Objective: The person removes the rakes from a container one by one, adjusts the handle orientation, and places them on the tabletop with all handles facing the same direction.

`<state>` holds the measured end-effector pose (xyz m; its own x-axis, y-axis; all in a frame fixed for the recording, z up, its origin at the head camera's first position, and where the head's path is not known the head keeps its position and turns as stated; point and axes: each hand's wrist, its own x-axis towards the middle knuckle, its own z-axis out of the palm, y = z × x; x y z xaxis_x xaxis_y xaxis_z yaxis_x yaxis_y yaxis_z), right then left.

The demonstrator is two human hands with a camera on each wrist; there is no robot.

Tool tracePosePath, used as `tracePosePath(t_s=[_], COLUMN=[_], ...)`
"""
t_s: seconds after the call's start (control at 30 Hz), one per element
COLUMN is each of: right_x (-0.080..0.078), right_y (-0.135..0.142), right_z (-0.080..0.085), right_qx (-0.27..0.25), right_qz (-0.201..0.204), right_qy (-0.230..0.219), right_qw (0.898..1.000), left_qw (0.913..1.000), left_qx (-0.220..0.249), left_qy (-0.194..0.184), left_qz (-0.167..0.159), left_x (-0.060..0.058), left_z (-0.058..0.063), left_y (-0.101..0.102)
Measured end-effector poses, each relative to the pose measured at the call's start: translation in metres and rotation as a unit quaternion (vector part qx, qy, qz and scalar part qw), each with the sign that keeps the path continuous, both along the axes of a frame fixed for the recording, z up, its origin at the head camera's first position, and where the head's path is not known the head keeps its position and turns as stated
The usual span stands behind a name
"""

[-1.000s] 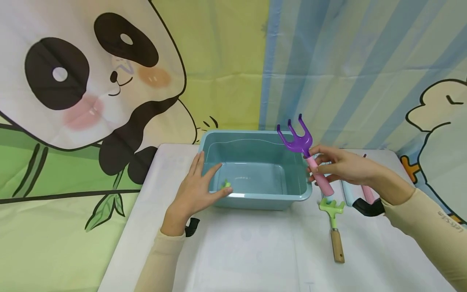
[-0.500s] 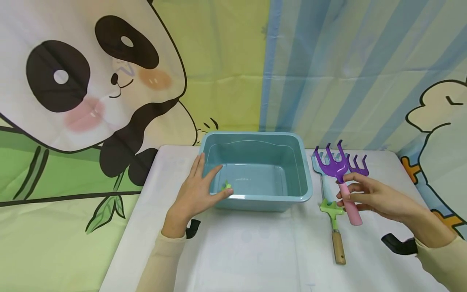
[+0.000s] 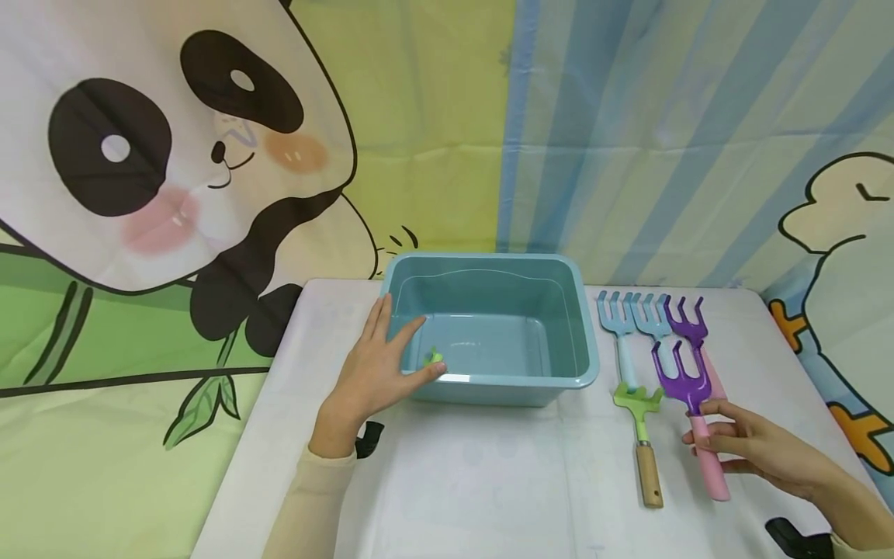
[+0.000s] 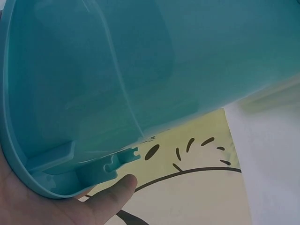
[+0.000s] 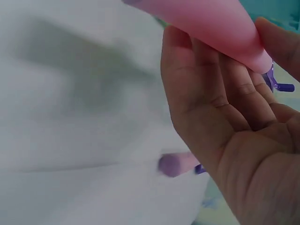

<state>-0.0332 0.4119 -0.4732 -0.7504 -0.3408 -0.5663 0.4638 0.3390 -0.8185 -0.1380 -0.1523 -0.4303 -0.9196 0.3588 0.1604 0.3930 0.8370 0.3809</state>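
Observation:
My right hand (image 3: 761, 446) holds a purple three-pronged hand rake (image 3: 687, 386) by its pink handle (image 5: 211, 30), thumb and fingers pinching it. The rake's prongs point away, above the table's right side. My left hand (image 3: 373, 373) lies at the front left corner of a blue-green plastic basin (image 3: 492, 380), with its fingers spread and fairly straight. Its thumb touches the front rim. In the left wrist view, the basin wall (image 4: 187, 56) fills the upper part and my left hand (image 4: 70, 206) touches its rim. Something small and green (image 3: 434, 355) shows inside the basin near the thumb.
Right of the basin lie two light blue rakes (image 3: 616, 318), another purple rake (image 3: 687, 320) with a pink handle, and a green rake with a wooden handle (image 3: 648, 473). A printed cloth (image 3: 433, 140) hangs behind the white table (image 3: 475, 481).
My right hand has carried the purple rake from beside the basin's right rim toward me and to the right, lower over the table. My left hand stays at the basin's corner.

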Motion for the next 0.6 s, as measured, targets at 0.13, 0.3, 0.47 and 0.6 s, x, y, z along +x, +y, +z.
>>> tracePosePath(t_s=[0.13,0.3,0.47,0.6], right_x=[0.013,0.023,0.032,0.035], right_y=[0.010,0.018,0.021,0.022], right_z=[-0.015,-0.031,-0.044,-0.048], right_qx=[-0.001,0.010,0.027,0.010], right_qz=[-0.031,-0.047,-0.054,-0.052], right_qy=[-0.038,-0.072,-0.088,-0.092], right_qw=[0.999,0.996,0.994,0.994], left_qw=[1.0000,1.0000,1.0000,1.0000], left_qx=[0.001,0.002,-0.001,-0.004], left_qy=[-0.002,-0.009,-0.009,-0.008], left_qz=[0.001,0.002,0.002,0.002], left_x=[0.000,0.001,0.002,0.001], left_z=[0.000,-0.001,0.000,0.002], left_y=[0.000,0.000,0.000,0.000])
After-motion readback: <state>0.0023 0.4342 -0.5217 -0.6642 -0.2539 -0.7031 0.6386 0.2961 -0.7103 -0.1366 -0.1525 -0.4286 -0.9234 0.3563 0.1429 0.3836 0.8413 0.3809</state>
